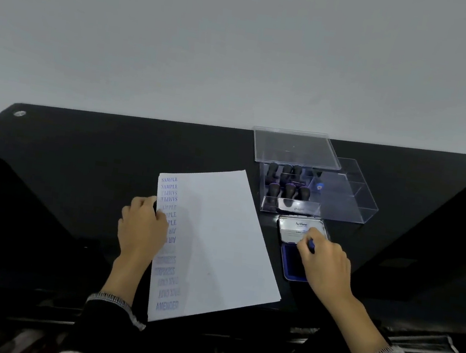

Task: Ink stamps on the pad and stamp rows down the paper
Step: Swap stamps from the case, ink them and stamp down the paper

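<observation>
A glossy black table (76, 185) is seen against a pale grey wall (243, 44), with a round metal fitting (19, 113) near its far left corner. At the far right of the table a clear plastic box (350, 200) is set, its lid (296, 147) propped open behind it; six dark-handled stamps (288, 183) are stood upright in two rows in its left compartment, and a small blue object (318, 186) is lodged in the middle one. The box is placed just beyond the ink pad (291, 262), which lies just right of the paper (218, 233).

The paper is a white sheet, laid at a slight tilt in the middle of the table. A single column of blue impressions is run down its left edge; the rest is unmarked. The ink pad is a blue tray with a dark blue cushion, and its hinged lid (296, 229) is raised at the far side.

The left hand (141, 229) is rested on the paper's left edge with loosely bent fingers, covering part of the column. The right hand (324, 262) is closed round a stamp (311, 243) held over the pad; only a blue sliver of it is seen.

"SAMPLE" is read at the top of the column, some impressions upside down; "AMENDED" is read at the bottom. "Artline" is printed inside the lid.
</observation>
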Demonstrator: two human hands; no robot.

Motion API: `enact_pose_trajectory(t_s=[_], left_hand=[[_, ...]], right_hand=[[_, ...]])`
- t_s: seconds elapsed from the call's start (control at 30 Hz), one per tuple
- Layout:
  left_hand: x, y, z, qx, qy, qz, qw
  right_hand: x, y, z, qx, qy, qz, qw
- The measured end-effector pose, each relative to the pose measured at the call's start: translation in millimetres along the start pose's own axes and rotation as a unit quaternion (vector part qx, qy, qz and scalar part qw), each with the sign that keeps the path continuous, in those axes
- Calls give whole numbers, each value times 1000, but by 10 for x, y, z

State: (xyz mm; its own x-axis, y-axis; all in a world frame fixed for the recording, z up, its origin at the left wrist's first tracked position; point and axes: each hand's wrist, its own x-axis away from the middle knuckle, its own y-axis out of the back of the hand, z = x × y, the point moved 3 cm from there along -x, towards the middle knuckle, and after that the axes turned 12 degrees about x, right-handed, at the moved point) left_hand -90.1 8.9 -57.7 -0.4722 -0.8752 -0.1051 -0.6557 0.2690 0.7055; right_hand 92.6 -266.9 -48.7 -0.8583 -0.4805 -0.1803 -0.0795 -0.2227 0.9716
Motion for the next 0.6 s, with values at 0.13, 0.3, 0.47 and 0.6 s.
enact_pose_trajectory(t_s=[0.13,0.3,0.47,0.6], left_hand=[[-159,-72,90,11,-45,-2,999],[-201,-135,155,27,-80,-1,996],[-186,-173,198,45,-88,9,995],[-205,-183,219,59,-76,18,995]], right_hand=[[8,4,40,41,12,-11,999],[38,4,36,24,16,-21,999],[-17,-7,17,9,13,-3,1000],[-26,1,27,8,8,-1,1000]])
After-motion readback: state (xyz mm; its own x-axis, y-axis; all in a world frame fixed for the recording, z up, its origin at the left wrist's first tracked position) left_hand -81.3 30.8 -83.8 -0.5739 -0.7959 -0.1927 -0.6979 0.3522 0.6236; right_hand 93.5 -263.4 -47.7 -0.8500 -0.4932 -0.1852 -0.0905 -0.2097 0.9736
